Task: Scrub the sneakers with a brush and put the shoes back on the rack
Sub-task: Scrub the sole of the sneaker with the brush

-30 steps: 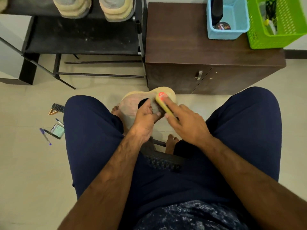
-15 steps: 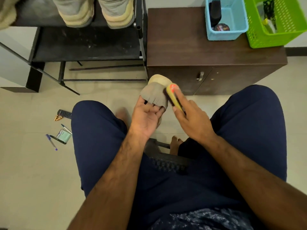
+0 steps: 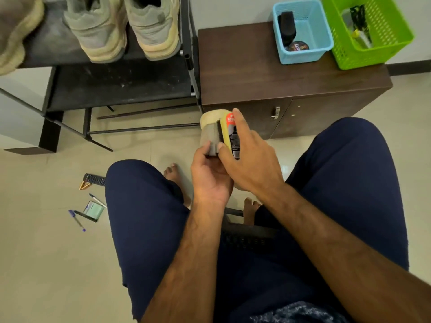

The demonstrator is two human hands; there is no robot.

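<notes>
The sneaker (image 3: pixel 210 135) is held up in front of the person's knees, between the two hands. Its long axis runs straight away from the body, with the pale toe pointing at the gap where the rack (image 3: pixel 121 89) meets the cabinet (image 3: pixel 245 66).

The left hand (image 3: pixel 210 176) grips the sneaker's near end from below, fingers curled up round its left side. The right hand (image 3: pixel 253 164) holds the brush (image 3: pixel 229 130) against the sneaker's right side. The thumb pinches the brush's near edge and the forefinger lies stretched along its back. The brush runs parallel to the sneaker, so the scrubbing stroke probably goes to and fro along that line.

The rack stands ahead and to the left of the hands, and its lower shelf is bare on the side nearest them. The left hand already carries the sneaker and is the nearer one, so it looks best placed to put it back. A pair of sneakers (image 3: pixel 126 29) sits on the upper shelf, with another shoe (image 3: pixel 16 31) further left.

Ahead and to the right of the hands, on the cabinet top, a blue basket (image 3: pixel 303 57) holds a black block (image 3: pixel 287 24) and a round tin (image 3: pixel 298 46). Beyond it, the green basket (image 3: pixel 363 60) holds some dark and yellow bits too small to identify.
</notes>
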